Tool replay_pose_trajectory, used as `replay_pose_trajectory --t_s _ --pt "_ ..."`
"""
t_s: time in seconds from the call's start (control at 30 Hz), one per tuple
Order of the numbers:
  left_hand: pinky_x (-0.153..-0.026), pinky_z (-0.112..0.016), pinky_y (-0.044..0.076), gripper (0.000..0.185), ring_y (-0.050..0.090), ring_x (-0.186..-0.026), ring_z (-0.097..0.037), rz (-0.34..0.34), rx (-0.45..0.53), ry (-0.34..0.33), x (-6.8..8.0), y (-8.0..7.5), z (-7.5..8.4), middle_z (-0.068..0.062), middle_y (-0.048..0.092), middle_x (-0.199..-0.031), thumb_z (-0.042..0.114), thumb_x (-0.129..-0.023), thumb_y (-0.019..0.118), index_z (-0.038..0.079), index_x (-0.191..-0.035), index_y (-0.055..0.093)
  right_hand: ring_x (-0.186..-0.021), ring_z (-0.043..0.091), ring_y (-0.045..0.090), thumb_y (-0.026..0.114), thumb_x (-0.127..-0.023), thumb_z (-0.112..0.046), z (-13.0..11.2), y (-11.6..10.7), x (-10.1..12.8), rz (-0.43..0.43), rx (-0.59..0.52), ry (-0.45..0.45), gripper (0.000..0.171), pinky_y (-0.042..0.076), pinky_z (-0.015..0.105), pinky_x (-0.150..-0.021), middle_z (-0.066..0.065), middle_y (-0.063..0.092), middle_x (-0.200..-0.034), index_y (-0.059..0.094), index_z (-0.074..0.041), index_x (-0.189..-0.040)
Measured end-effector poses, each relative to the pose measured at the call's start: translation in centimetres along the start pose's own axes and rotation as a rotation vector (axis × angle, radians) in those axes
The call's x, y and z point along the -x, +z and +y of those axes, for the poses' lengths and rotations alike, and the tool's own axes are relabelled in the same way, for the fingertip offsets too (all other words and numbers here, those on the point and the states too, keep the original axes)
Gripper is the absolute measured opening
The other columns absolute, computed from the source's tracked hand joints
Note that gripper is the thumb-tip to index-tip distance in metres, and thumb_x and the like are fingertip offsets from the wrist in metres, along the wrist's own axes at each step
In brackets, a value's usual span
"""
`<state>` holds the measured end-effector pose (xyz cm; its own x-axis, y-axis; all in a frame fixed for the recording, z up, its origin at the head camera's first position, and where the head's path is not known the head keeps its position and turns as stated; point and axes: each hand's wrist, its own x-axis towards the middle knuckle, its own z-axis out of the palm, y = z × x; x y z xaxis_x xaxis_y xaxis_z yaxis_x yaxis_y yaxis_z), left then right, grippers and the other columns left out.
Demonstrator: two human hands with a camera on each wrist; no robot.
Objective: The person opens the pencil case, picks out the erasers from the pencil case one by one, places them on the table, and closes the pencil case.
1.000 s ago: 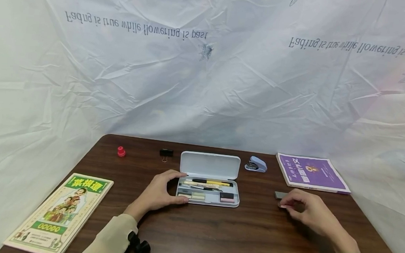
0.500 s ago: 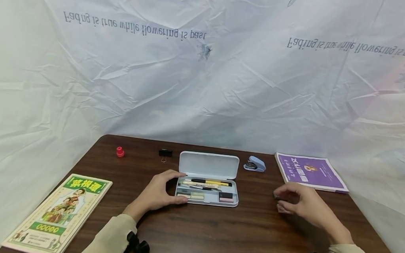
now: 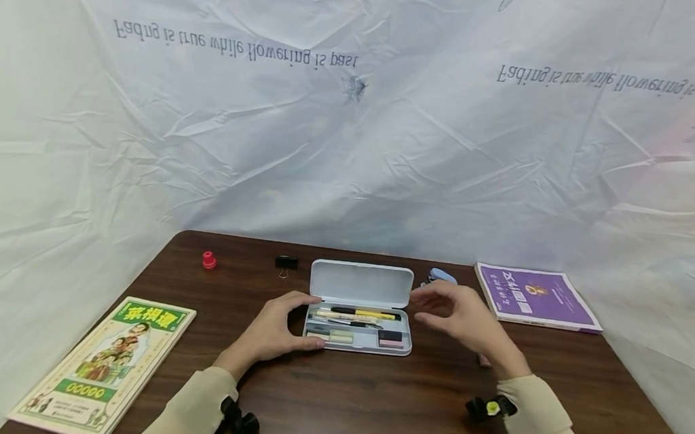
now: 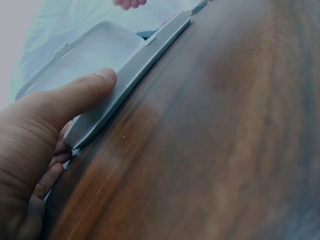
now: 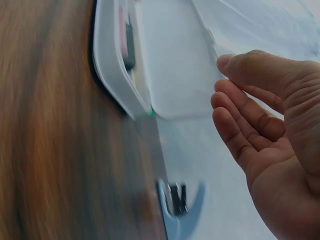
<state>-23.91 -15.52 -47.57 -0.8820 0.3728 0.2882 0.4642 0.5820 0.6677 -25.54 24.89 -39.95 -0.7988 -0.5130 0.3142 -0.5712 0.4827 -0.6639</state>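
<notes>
A pale grey pencil case (image 3: 352, 347) lies on the table with its lid (image 3: 360, 284) raised. Pens (image 3: 370, 313) and several small eraser-like blocks (image 3: 390, 336) sit inside it. My left hand (image 3: 271, 330) grips the left end, thumb on the front wall and fingers at the back; the left wrist view shows the thumb (image 4: 95, 86) on that wall. Beside the raised lid's right edge is my right hand (image 3: 465, 318), fingers loosely bent and nothing between them. A small pinkish piece (image 3: 483, 360) lies on the table, partly hidden by the right wrist.
A light blue stapler (image 3: 443, 275) is partly hidden behind my right hand. A purple book (image 3: 537, 297) lies at the back right, a green-and-cream book (image 3: 106, 365) at the left. A black binder clip (image 3: 286, 262) and a red stopper-like object (image 3: 208, 260) lie at the back.
My right hand has left the small grey and pinkish pieces on the right and moved left to the lid's right edge. The left hand stays on the pencil case.
</notes>
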Motion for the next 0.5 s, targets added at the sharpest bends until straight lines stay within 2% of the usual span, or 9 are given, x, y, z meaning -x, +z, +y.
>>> replay_pose_trajectory --t_s 0.13,0.3,0.5 --pt "-0.12 -0.057 0.05 0.082 0.062 -0.144 -0.026 0.002 0.004 -0.001 -0.1 0.1 0.0 0.002 0.068 -0.149 0.054 -0.081 0.099 0.022 -0.151 0.07 -0.104 0.026 0.077 0.085 -0.098 -0.004 -0.4 1.7 -0.9 -0.091 -0.006 -0.017 0.029 0.065 0.037 -0.092 0.013 0.079 -0.119 0.08 -0.004 -0.127" --pt "-0.12 -0.058 0.05 0.082 0.062 -0.143 -0.027 0.003 0.003 0.002 -0.1 0.2 0.0 0.001 0.068 -0.15 0.054 -0.082 0.099 0.022 -0.151 0.07 -0.103 0.016 0.074 0.082 -0.102 -0.005 -0.5 3.4 -1.1 -0.177 0.037 -0.039 0.024 0.064 0.037 -0.088 0.005 0.079 -0.117 0.081 -0.009 -0.125" --pt "-0.119 -0.058 0.05 0.083 0.062 -0.143 -0.027 0.001 0.004 -0.001 0.0 0.1 0.0 0.0 0.068 -0.15 0.054 -0.082 0.099 0.022 -0.152 0.07 -0.093 0.01 0.066 0.082 -0.101 -0.006 -0.8 4.2 -1.2 -0.24 0.109 -0.075 0.023 0.061 0.036 -0.08 -0.003 0.076 -0.113 0.084 -0.015 -0.123"
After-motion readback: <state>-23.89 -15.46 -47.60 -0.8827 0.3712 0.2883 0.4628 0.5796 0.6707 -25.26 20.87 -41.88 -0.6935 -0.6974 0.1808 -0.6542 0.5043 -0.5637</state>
